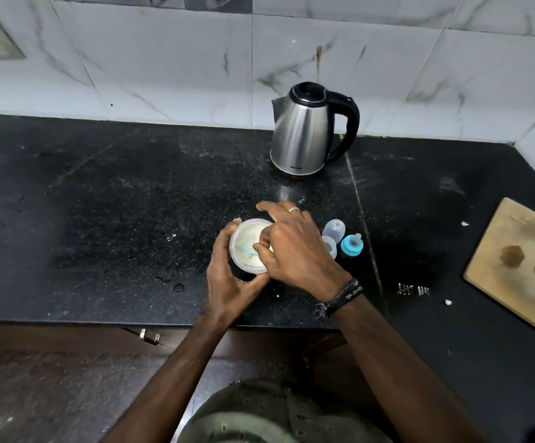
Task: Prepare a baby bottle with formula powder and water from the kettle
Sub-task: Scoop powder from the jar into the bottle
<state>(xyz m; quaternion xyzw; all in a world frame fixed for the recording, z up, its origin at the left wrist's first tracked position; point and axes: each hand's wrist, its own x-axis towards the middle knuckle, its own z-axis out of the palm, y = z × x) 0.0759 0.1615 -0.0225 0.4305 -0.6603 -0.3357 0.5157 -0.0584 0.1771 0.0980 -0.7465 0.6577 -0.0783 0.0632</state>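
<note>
Black speckled stone countertop (116,203) fills the view from the head camera, backed by white marble-patterned wall tiles (164,65). Near the front edge, a person works over a small round translucent plastic tub of pale formula powder (247,238). The left hand (228,273) is wrapped around the tub's near and left side, fingers curled against its wall, holding it steady. The right hand (295,247) reaches over the tub's right rim with thumb and forefinger pinched shut on a small pale-blue plastic scoop (244,249), which lies in the powder.

Just right of the tub, partly hidden behind the right hand, stands the clear plastic baby bottle (330,246), open at the top. Beside it rest a clear domed bottle cap (335,228) and a blue screw collar with its clear teat (352,244). Farther back, well apart from the hands, a stainless-steel electric kettle with a black handle (311,132) stands against the wall. A pale wooden chopping board (521,266) lies at the right.

Judging by their look, tub, scoop and bottle are light, thin-walled and smooth, so they would tip or slide easily; the tub is best held around its wall, the scoop by its handle and kept level. The empty bottle likely needs a steadying grip on its body. The kettle will be the heaviest item and possibly hot; only its black handle seems safe to grasp.
</note>
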